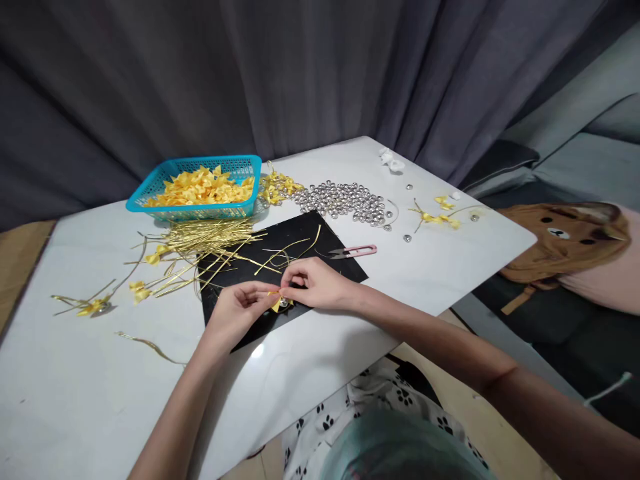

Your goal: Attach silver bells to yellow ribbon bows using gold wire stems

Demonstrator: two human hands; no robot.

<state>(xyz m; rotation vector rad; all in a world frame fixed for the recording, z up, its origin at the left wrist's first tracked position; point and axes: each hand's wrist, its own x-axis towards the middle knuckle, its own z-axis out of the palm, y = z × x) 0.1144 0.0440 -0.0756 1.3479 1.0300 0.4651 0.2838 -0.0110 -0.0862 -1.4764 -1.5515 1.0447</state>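
Open room along the near edge of the white table (350, 353) and to the right of the black mat (345, 260). Far side crowded: teal basket (143, 201) of loose yellow petals, heap of gold wires (210, 235), silver bells (345, 200), pink snips (357, 251) at the mat's far corner. Grey curtain (250, 67) behind, bear bag (565, 237) off to the right. Over the mat's near edge, left hand (235, 313) and right hand (315, 283), fingertips of both pinched together on one small yellow bow (277, 305) between them.
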